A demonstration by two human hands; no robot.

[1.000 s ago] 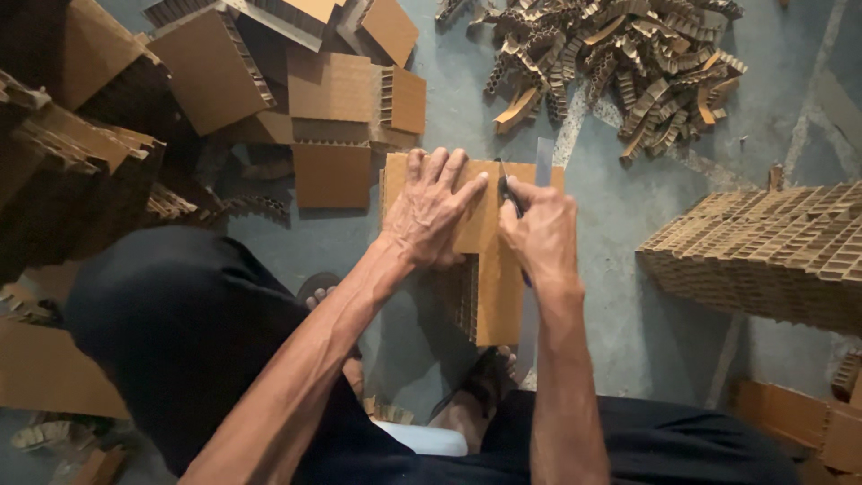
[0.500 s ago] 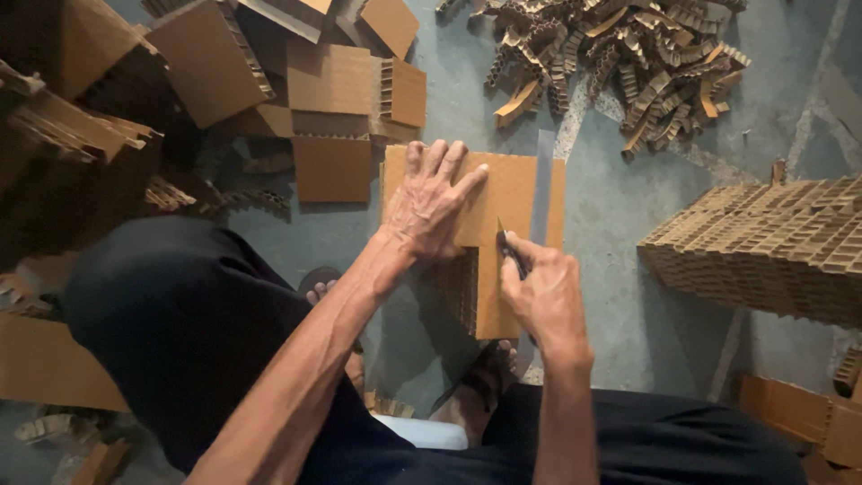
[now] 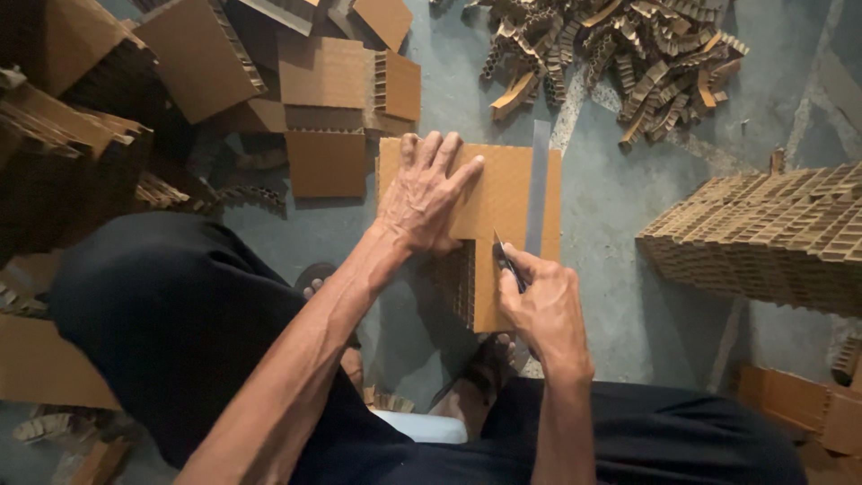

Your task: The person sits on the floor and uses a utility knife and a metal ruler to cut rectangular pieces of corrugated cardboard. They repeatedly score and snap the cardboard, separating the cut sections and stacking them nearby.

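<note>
**Knife at the near end of a cut in honeycomb cardboard**

Head view. The left hand (image 3: pixel 425 193) lies flat, fingers spread wide, pressing down on a honeycomb cardboard panel (image 3: pixel 503 193) that sits on the concrete floor (image 3: pixel 620 207) just ahead of the person's knees. The right hand (image 3: pixel 543 310) is closed round a small dark-bladed knife (image 3: pixel 505 260), its tip on the panel near the edge closest to the body. A pale straight strip (image 3: pixel 539 184), probably a ruler or the opened cut line, runs down the panel just right of the blade; I cannot tell which.

Step in hand, as I judge it: slicing a strip off the panel's right side, with the stroke near its finish. The next move seems to call for steady downward pressure from the left hand and a straight pull clear of the fingers.

Surroundings: a heap of cut cardboard strips (image 3: pixel 628 54) lies at top, flat cardboard pieces (image 3: pixel 328 108) at upper left, and a stacked honeycomb block (image 3: pixel 763 233) at right. Sandalled feet show below the panel. Light is dim.
</note>
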